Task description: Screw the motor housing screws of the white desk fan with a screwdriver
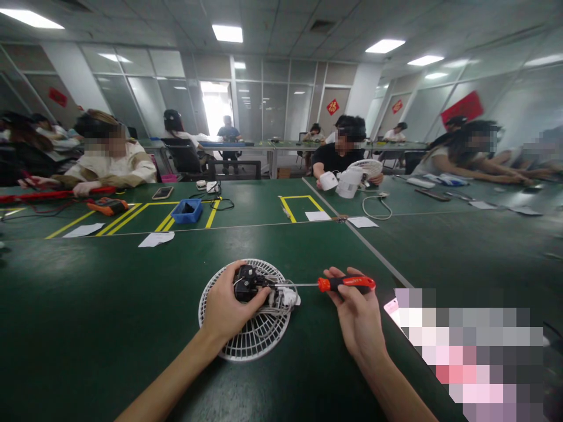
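L hand (226, 308) curled round black fan motor (243, 287), thumb along its near side. Motor sits on round white fan grille (253, 357), near ctr of green table (145, 328); pale cable (275, 311) bunched to its R. R hand (358, 313) holds red-&-black screwdriver (347, 284) by the handle, fingers closed on it, shaft pointing L to motor's R end; can't tell if tip's seated. Far L: blue tray (186, 219), orange multimeter (108, 206). Far R of ctr: co-worker (325, 153) w/ white fan parts (349, 183).
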`<state>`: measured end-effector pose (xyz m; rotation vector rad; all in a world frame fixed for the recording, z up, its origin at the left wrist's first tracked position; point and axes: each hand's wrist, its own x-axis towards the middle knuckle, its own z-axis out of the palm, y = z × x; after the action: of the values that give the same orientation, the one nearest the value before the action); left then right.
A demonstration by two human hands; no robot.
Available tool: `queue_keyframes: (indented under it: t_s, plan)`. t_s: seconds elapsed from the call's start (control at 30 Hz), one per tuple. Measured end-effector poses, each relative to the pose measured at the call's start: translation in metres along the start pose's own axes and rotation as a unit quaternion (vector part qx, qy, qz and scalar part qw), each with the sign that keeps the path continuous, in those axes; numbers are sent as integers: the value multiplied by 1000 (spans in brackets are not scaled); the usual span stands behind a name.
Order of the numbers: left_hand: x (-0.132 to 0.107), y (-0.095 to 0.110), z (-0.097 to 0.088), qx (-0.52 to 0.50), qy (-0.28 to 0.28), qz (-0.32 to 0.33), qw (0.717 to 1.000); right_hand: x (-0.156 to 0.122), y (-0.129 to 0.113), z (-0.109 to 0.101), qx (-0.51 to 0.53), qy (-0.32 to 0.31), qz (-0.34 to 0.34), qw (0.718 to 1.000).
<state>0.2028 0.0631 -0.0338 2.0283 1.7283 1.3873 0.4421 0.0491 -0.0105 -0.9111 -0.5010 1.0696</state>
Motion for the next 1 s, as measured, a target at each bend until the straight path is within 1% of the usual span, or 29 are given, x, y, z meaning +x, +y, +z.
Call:
queue_keyframes:
  t_s: [0.07,0.17,0.33,0.4,0.5,0.57,0.83,1.0]
  plan:
    - [0,0,0,-1,1,3,1000,-1,-1,1,-10,0,3,1000]
    - [0,1,0,0,4,4,1000,-1,-1,1,-37,26,1,999]
    - [0,0,-1,-2,3,8,1000,3,0,0,-110,45,2,993]
    - [0,0,-1,-1,2,8,1000,4,1,-1,-96,44,-2,994]
    - [0,0,-1,0,-1,3,1000,1,2,-1,-32,29,-13,999]
    - [-1,0,0,-1,-2,-1,1000,0,2,-1,-11,24,-18,999]
    - [-1,1,0,-1,4,3,1000,0,1,-1,-62,50,-24,997]
    - [-1,0,0,1,3,5,1000,1,-1,1,-102,40,-21,994]
